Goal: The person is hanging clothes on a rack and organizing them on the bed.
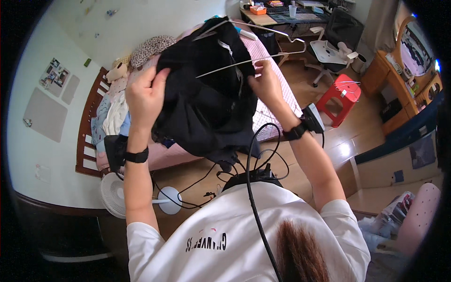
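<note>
A black garment [192,115] hangs spread between my two hands above the bed; its exact kind I cannot tell. My left hand [146,96] pinches its left edge between thumb and fingers. On the opposite side, my right hand [268,83] grips the garment's right edge with curled fingers. A thin metal wire hanger [263,28] lies across the garment's upper part, its hook sticking out to the right beyond the cloth. One hanger arm passes just above my right fingers; whether they touch it, I cannot tell. Some of the hanger is hidden by the cloth.
Behind the garment is a bed [277,94] with pink bedding, pillows and piled clothes. A red stool [336,101] bearing more wire hangers stands at the right, near an office chair [329,49]. A white fan [112,193] is at lower left. Black cables [256,202] hang before my body.
</note>
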The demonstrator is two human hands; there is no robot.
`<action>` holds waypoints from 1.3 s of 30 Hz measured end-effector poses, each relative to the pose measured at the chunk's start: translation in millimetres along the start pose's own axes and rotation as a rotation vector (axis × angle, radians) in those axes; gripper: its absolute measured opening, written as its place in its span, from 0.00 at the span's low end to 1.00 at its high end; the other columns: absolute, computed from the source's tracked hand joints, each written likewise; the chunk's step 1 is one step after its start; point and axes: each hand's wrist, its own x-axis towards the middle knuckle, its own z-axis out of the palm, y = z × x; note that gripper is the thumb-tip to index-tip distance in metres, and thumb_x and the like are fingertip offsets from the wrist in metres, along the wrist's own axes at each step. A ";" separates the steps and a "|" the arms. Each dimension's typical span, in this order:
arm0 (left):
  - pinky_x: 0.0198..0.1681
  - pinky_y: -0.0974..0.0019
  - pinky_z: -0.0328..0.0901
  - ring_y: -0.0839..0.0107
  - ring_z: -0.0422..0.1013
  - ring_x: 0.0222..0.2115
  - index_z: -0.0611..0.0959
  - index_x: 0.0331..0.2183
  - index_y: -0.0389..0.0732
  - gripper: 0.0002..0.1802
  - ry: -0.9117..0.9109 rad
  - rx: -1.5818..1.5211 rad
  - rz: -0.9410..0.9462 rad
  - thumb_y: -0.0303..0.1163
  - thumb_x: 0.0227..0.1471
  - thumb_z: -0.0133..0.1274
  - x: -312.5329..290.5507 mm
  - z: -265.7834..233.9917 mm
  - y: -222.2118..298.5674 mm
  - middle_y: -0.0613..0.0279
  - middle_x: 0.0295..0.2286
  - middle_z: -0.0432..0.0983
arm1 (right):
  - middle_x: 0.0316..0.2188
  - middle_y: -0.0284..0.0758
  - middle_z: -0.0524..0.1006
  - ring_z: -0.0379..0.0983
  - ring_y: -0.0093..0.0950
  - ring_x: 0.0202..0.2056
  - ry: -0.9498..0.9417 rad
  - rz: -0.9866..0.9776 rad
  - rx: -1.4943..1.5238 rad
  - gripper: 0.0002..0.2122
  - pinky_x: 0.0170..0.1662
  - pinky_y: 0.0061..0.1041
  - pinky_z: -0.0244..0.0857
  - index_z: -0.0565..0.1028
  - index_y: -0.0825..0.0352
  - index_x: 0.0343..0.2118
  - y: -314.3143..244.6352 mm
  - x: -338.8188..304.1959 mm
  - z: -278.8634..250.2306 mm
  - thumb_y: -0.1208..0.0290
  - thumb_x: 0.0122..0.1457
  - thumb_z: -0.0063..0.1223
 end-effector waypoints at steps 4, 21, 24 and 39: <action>0.25 0.70 0.60 0.71 0.61 0.18 0.77 0.27 0.33 0.10 0.020 -0.010 -0.078 0.30 0.52 0.55 1.9 -32.1 -23.6 0.55 0.17 0.68 | 0.24 0.31 0.73 0.72 0.23 0.25 -0.189 0.590 1.087 0.14 0.33 0.30 0.71 0.66 0.68 0.45 21.2 37.6 -26.7 0.77 0.55 0.50; 0.21 0.71 0.48 0.79 0.49 0.19 0.66 0.18 0.35 0.21 0.002 -0.151 -0.386 0.34 0.53 0.56 -52.5 -48.4 -63.5 0.70 0.15 0.53 | 0.39 0.34 0.77 0.75 0.26 0.40 -0.649 0.561 1.280 0.16 0.44 0.28 0.69 0.72 0.68 0.44 -28.8 14.9 -37.9 0.60 0.60 0.50; 0.22 0.75 0.50 0.83 0.52 0.20 0.71 0.21 0.34 0.16 0.055 -0.148 -0.296 0.33 0.55 0.54 -51.5 -48.3 -54.2 0.76 0.17 0.57 | 0.27 0.32 0.79 0.75 0.25 0.30 -0.684 0.193 0.535 0.13 0.35 0.25 0.68 0.78 0.70 0.36 -21.9 9.0 -29.0 0.64 0.55 0.56; 0.25 0.72 0.57 0.76 0.56 0.20 0.76 0.25 0.32 0.13 0.114 -0.074 -0.251 0.33 0.53 0.56 -75.0 -47.9 -77.9 0.63 0.16 0.65 | 0.39 0.43 0.78 0.75 0.36 0.41 -0.835 0.708 1.833 0.19 0.50 0.38 0.64 0.75 0.70 0.40 -36.1 22.7 -72.9 0.57 0.60 0.43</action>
